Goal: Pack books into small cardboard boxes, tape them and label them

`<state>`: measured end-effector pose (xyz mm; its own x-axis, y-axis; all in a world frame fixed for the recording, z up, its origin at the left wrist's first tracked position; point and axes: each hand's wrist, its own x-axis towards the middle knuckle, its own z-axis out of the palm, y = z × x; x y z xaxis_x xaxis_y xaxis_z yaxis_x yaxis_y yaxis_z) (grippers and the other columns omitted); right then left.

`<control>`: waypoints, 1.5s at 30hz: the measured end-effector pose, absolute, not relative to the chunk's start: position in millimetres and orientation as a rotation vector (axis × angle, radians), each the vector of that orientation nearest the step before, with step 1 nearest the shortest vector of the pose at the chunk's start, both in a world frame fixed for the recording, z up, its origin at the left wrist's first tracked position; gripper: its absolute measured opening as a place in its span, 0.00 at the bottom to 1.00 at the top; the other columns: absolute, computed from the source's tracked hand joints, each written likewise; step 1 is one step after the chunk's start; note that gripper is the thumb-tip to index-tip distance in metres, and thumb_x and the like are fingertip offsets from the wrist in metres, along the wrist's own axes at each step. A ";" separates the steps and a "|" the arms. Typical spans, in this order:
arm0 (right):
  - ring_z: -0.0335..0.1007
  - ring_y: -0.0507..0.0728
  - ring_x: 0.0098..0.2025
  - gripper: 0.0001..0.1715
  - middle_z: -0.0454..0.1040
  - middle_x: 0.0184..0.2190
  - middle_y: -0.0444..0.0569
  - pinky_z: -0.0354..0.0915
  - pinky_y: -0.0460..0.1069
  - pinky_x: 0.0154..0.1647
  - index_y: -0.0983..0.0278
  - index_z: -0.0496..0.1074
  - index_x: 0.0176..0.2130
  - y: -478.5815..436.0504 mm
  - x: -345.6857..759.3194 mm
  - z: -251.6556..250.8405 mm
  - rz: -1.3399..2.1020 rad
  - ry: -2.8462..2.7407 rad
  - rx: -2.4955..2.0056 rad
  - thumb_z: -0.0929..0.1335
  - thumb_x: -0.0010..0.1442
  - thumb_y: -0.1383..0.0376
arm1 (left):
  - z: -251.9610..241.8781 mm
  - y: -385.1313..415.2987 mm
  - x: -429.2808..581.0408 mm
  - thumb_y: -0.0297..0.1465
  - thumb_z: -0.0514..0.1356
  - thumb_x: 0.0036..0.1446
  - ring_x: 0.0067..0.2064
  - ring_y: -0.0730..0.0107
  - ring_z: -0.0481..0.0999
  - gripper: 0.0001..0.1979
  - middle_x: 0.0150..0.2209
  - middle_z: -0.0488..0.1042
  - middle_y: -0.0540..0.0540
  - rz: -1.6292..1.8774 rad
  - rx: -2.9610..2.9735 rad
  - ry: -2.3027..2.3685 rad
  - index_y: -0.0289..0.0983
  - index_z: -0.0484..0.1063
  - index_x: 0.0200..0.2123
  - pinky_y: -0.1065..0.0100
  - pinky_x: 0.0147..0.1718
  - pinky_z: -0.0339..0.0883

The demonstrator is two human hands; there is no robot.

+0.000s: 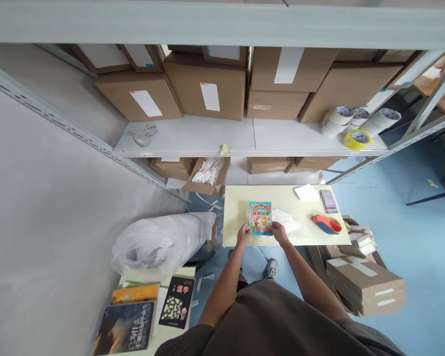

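- There you were at the pale board [237,212], your left hand [244,235] closed on the lower left corner of a children's picture book [260,218].
- Your right hand [279,232] gripped the lower right corner, so both hands were on the book!
- The book sat at the near edge of the board, upright to your view, its bright cover facing up; whether it was touching the board, you couldn't tell from here.
- Just right of it, a crumpled translucent sheet [287,221] lay beside your right hand.
- Further right, a red and blue tape dispenser [327,224] lay on the board, well clear of your hands.
- Beyond that were a white pad [306,192] and a blurred purple packet [329,200].
- Off to your left bulged a white plastic sack [163,242], with a stack of books [133,316] on a low table [178,296] below it.
- On your right, a cardboard box [365,287] sat on the floor.
- Overhead, a metal shelf [185,136] carried packing tape rolls [341,121] and glasses [144,134].
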<state>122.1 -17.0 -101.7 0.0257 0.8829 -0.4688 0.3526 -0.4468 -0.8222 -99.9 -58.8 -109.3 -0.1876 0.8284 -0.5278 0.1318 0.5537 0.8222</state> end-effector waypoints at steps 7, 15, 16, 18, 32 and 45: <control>0.71 0.69 0.66 0.34 0.73 0.65 0.65 0.68 0.59 0.65 0.68 0.71 0.66 -18.0 129.8 -118.2 1.116 -1.751 -2.101 0.67 0.65 0.59 | -129.5 -75.6 -87.4 0.34 0.64 0.63 0.68 0.52 0.70 0.33 0.69 0.68 0.31 0.361 0.964 2.081 0.33 0.65 0.69 0.61 0.65 0.62; 0.49 0.69 0.78 0.43 0.54 0.77 0.59 0.61 0.61 0.71 0.61 0.59 0.75 -25.6 114.8 -129.1 1.384 -2.271 -1.854 0.67 0.65 0.66 | -130.4 -46.4 -66.5 0.34 0.67 0.59 0.48 0.56 0.82 0.12 0.45 0.83 0.39 0.285 0.920 2.096 0.37 0.78 0.46 0.66 0.45 0.69; 0.47 0.70 0.79 0.44 0.51 0.78 0.59 0.61 0.62 0.71 0.61 0.58 0.76 -26.4 113.3 -131.4 1.402 -2.298 -1.877 0.67 0.65 0.66 | -130.1 -43.6 -65.8 0.33 0.67 0.58 0.46 0.57 0.82 0.10 0.42 0.83 0.40 0.311 0.894 2.093 0.38 0.79 0.44 0.67 0.43 0.68; 0.45 0.71 0.79 0.44 0.49 0.78 0.59 0.59 0.63 0.71 0.61 0.55 0.77 -27.0 110.3 -135.3 1.398 -2.331 -1.914 0.66 0.67 0.65 | -128.7 -41.2 -68.6 0.30 0.67 0.56 0.43 0.59 0.82 0.07 0.40 0.84 0.42 0.366 0.851 2.080 0.38 0.80 0.40 0.68 0.39 0.67; 0.80 0.62 0.53 0.28 0.83 0.51 0.54 0.76 0.54 0.49 0.61 0.78 0.54 -25.3 80.4 -123.5 1.573 -1.401 -1.722 0.62 0.67 0.49 | -75.1 -71.1 -68.9 0.30 0.61 0.63 0.47 0.61 0.81 0.15 0.48 0.80 0.42 0.734 1.171 2.003 0.41 0.82 0.51 0.64 0.52 0.73; 0.71 0.63 0.67 0.28 0.78 0.62 0.54 0.66 0.58 0.68 0.61 0.76 0.60 -45.6 192.1 -114.3 1.277 -1.389 -2.021 0.63 0.67 0.56 | -123.0 -82.1 48.8 0.33 0.67 0.58 0.76 0.33 0.50 0.32 0.78 0.51 0.36 0.029 1.714 1.527 0.40 0.70 0.66 0.40 0.71 0.51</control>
